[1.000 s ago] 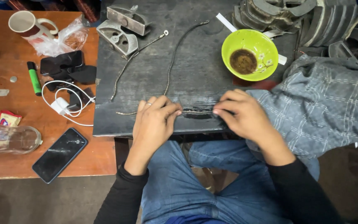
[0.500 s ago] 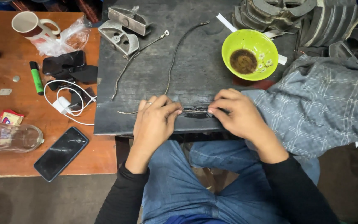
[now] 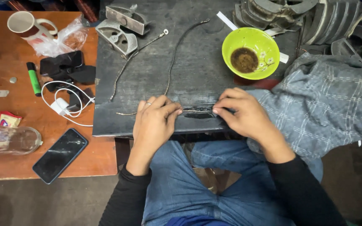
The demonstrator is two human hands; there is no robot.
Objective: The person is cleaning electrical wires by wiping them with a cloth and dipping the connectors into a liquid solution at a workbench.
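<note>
Flanking both hands: green bowl (image 3: 251, 53), grey cloth (image 3: 332, 104), two cords (image 3: 177, 54).

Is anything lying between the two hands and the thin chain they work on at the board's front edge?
Nothing visible. The left hand and right hand both already pinch the chain directly; the green bowl sits well behind.

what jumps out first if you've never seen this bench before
The lime-green bowl with dark dregs stands out at the back right of the dark worktop. At its front edge the left hand and right hand pinch a thin wire between them. A black phone lies on the orange table to the left.
</note>
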